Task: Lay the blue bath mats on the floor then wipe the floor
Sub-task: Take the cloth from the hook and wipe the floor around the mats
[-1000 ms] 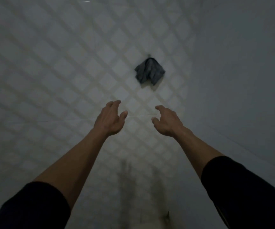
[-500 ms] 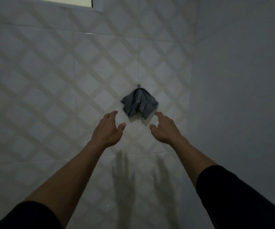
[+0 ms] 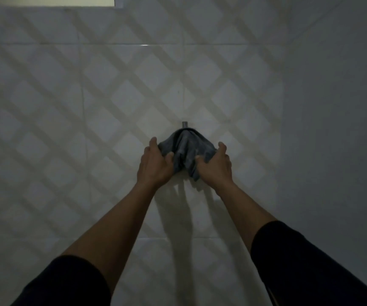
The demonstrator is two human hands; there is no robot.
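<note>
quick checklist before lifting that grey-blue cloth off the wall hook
1. Left hand grips the cloth: ok, thumb curled into its left side.
2. Right hand grips the cloth: ok, thumb pressed into its right side.
3. Cloth hangs on the hook: ok, top bunched just under it.
4. Cloth free to slide off, not snagged: cannot tell, folds hide the loop.
5. Wall beside the cloth bare of other fittings: ok.
6. Floor ready for laying: cannot tell, out of view.
</note>
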